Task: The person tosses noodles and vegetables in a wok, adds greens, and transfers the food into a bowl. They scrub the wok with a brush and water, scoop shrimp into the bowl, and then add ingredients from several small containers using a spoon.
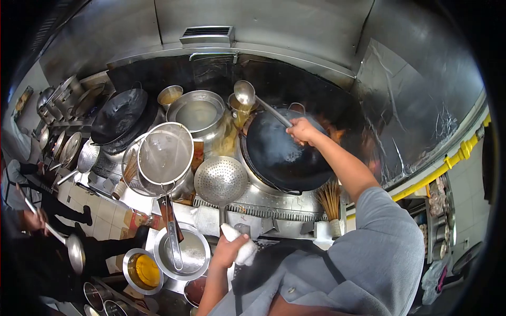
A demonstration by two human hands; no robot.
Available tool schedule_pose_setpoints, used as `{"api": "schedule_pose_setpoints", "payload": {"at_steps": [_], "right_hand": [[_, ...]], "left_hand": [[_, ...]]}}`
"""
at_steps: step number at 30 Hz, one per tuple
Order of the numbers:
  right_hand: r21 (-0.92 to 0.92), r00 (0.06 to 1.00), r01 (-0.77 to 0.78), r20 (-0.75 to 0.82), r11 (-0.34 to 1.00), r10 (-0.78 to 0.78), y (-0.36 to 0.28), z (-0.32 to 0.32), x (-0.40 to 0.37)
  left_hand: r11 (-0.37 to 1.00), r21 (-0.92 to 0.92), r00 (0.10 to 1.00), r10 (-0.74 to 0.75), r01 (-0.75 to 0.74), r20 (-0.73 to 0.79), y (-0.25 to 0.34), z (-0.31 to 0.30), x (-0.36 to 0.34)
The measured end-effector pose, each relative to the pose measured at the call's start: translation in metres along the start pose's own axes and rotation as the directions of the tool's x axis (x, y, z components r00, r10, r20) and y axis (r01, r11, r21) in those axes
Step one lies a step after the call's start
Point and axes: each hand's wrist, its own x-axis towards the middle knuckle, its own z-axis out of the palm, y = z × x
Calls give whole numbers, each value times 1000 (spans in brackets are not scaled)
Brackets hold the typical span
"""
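Note:
My right hand (301,131) is closed round the handle of a metal ladle (244,92), held over the stove. The ladle's bowl is above a small metal pot (237,105) at the left of a black wok (284,152). Whitish smoke rises in the wok, and flames show at its right edge. My left hand (230,247) is closed on a white cloth (243,243) near my apron. Just beyond it is the perforated skimmer (221,180), whose handle runs down to the cloth; whether the hand grips that handle too is hidden.
A mesh strainer (165,152) lies left of the skimmer. Behind are a pot of liquid (196,115) and another wok (120,116). A bamboo brush (330,203) stands at right. At lower left are a bowl of yellow liquid (143,270) and a co-worker's hand holding a ladle (76,254).

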Motion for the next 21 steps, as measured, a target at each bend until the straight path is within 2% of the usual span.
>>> {"api": "schedule_pose_setpoints", "payload": {"at_steps": [1,2,3,4,6,8,9,10,11,12,13,14,15,16,18,21], "right_hand": [[-319,995,52,-61,947,-75,-7,2,7],[-604,982,74,-95,794,-164,-17,4,9],[-703,870,231,-160,673,-466,16,8,57],[-699,869,238,-156,674,-469,5,10,68],[-782,985,-19,-122,623,-123,-22,30,86],[-778,985,-17,-119,628,-122,-22,50,115],[-513,995,-103,-51,852,89,-11,61,154],[-199,961,-242,89,950,263,-6,69,184],[306,912,-381,278,872,300,-3,63,199],[309,911,-380,285,872,297,-2,57,194],[589,807,-579,511,564,294,-1,47,188],[682,696,-718,697,138,173,-6,39,178],[734,762,-648,629,205,155,-7,41,160],[735,756,-655,636,177,154,1,41,154],[771,784,-619,619,149,57,17,37,133],[775,789,-614,605,152,102,36,22,103]], "left_hand": [[1000,-5,1000,4,-4,-6,0,1,0],[1000,-16,1000,1,-1,-17,0,2,-1],[1000,-24,1000,-3,3,-29,-1,2,-3],[1000,-22,999,-1,1,-37,-2,3,-4],[1000,24,996,11,-9,-85,-6,3,-8],[998,22,991,53,-50,-126,-7,3,-16],[999,-21,990,43,-47,-132,-8,1,-19],[997,-62,990,35,-44,-137,-9,-1,-23],[995,-73,976,53,-69,-212,-11,1,-26],[995,-67,974,54,-71,-218,-12,-2,-30],[997,-67,972,16,-32,-233,-15,-6,-32],[998,-67,969,-19,2,-246,-17,-7,-33],[996,-92,968,-6,-18,-253,-18,-6,-34],[995,-93,968,-1,-23,-250,-17,-4,-32],[999,-34,962,-45,38,-270,-15,-3,-34],[1000,9,972,-14,17,-233,-7,5,-28]]}}
